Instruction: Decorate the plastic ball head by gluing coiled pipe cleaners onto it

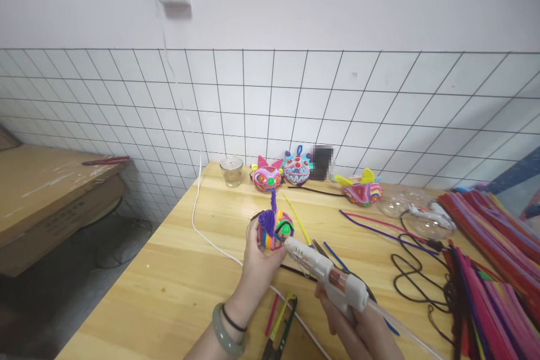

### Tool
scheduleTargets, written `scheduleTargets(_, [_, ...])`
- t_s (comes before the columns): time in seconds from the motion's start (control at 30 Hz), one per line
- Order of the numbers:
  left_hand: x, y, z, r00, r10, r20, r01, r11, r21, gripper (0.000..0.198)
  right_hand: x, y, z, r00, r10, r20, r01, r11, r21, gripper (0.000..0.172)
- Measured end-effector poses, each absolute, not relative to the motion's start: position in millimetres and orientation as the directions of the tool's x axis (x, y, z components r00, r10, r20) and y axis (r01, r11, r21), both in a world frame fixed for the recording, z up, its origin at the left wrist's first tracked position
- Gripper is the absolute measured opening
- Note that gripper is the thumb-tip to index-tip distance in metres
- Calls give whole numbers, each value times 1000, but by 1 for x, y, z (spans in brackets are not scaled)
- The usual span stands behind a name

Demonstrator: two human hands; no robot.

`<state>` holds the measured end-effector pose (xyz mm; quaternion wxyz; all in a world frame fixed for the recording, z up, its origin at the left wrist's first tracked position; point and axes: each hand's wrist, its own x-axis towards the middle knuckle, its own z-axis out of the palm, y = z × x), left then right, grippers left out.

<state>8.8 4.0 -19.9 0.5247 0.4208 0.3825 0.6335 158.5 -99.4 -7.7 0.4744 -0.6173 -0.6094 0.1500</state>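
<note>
My left hand (257, 256) is closed around a round ornament (276, 230) wound with multicoloured pipe cleaners. A purple pipe cleaner ear and stalk stand up from it, and a green eye faces right. In my right hand (350, 320) is a white hot glue gun (327, 270), gripped by its handle, with a clear glue stick trailing from its rear. The nozzle points left and sits against or very close to the ornament's lower right side; I cannot tell whether it touches. Below the ornament lie pliers (280, 326) with yellow and green handles.
Three finished-looking pipe cleaner ornaments, one pink (267, 175), one blue (297, 169) and one multicoloured (363, 192), stand at the back near a glass (232, 173). Bundled pipe cleaners (489, 298), clear plastic balls (434, 222) and a coiled black cord (405, 281) lie right. A white cable (211, 244) crosses the table.
</note>
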Motion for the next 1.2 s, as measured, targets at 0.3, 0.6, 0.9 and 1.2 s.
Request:
scheduleTargets(0.3, [8, 3, -21, -95, 982, 161, -307, -183, 934, 73, 166, -102, -8, 128, 917, 379, 620, 224, -752, 36])
scheduleTargets(0.6, [8, 5, -23, -70, 986, 149, -348, -164, 923, 73, 171, -102, -6, 69, 929, 364, 639, 240, -731, 36])
scheduleTargets(0.9, [7, 6, -25, -56, 989, 141, -353, -151, 923, 74, 172, -101, -7, 84, 931, 356, 644, 222, -732, 33])
scheduleTargets(1.2, [8, 5, -25, -59, 988, 140, -343, -152, 927, 73, 163, -103, -2, 107, 908, 406, 663, 239, -709, 41])
